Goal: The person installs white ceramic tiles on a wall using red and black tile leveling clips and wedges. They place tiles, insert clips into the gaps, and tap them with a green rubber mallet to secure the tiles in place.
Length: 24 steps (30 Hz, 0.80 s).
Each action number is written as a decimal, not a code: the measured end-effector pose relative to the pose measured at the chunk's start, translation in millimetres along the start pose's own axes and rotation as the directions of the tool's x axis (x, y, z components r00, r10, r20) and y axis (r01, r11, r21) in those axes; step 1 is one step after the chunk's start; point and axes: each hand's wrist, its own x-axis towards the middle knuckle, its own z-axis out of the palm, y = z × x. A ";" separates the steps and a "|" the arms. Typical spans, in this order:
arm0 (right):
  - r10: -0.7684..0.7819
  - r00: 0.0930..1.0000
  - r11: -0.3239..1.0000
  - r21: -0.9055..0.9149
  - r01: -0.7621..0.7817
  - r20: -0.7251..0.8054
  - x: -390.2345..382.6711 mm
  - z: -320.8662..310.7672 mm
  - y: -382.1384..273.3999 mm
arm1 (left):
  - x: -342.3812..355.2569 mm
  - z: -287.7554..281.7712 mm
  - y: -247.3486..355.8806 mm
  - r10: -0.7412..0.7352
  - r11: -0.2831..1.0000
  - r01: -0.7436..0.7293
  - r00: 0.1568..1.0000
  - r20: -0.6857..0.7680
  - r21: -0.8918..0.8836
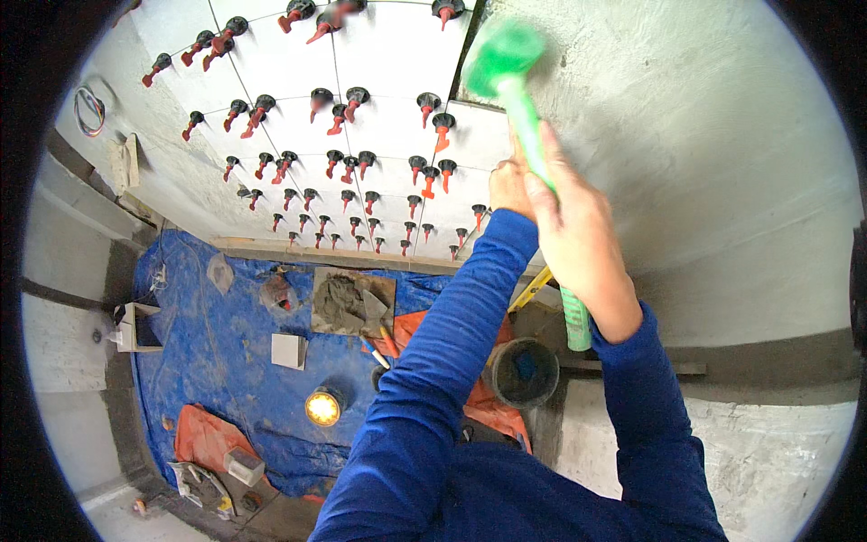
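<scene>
My right hand (578,226) is wrapped round the light green handle of a mallet (510,59). Its bright green head is blurred and overlaps the grey wall beside the edge of the white tiles. Behind the right wrist and the handle, my left hand (511,188) is up close to the tiles' right edge. Most of its fingers are hidden. White wall tiles (388,54) fill the upper middle, with rows of red and black tile-levelling clips (358,98) along their joints. Part of a yellow spirit level (533,287) shows between my forearms.
Below the wall lies a blue tarp (226,339) bearing a mortar board (323,325) with a trowel (374,305), a lit round lamp (322,407) and a small white box (289,350). A bucket (524,388) stands between my arms. Coiled wires (90,111) protrude from the left wall.
</scene>
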 end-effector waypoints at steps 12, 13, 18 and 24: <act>0.012 1.000 0.995 0.095 -0.014 0.013 1.5 -9.8 -3.6 | 0.8 1.1 -1.1 -0.055 0.970 0.057 0.998 0.015 -0.236; 0.087 0.993 0.995 0.043 -0.090 0.085 2.2 -3.5 -3.6 | 2.4 2.0 -2.5 0.033 0.971 -0.044 0.998 -0.048 -0.236; 0.079 0.978 0.997 -0.012 -0.078 0.194 12.1 3.2 4.7 | 3.7 3.4 -4.2 0.008 0.823 0.020 0.999 0.047 -0.568; -0.018 1.000 0.998 0.056 0.018 -0.002 1.5 -8.4 -0.9 | 2.7 -6.5 4.9 -0.007 1.000 0.006 0.999 0.053 0.029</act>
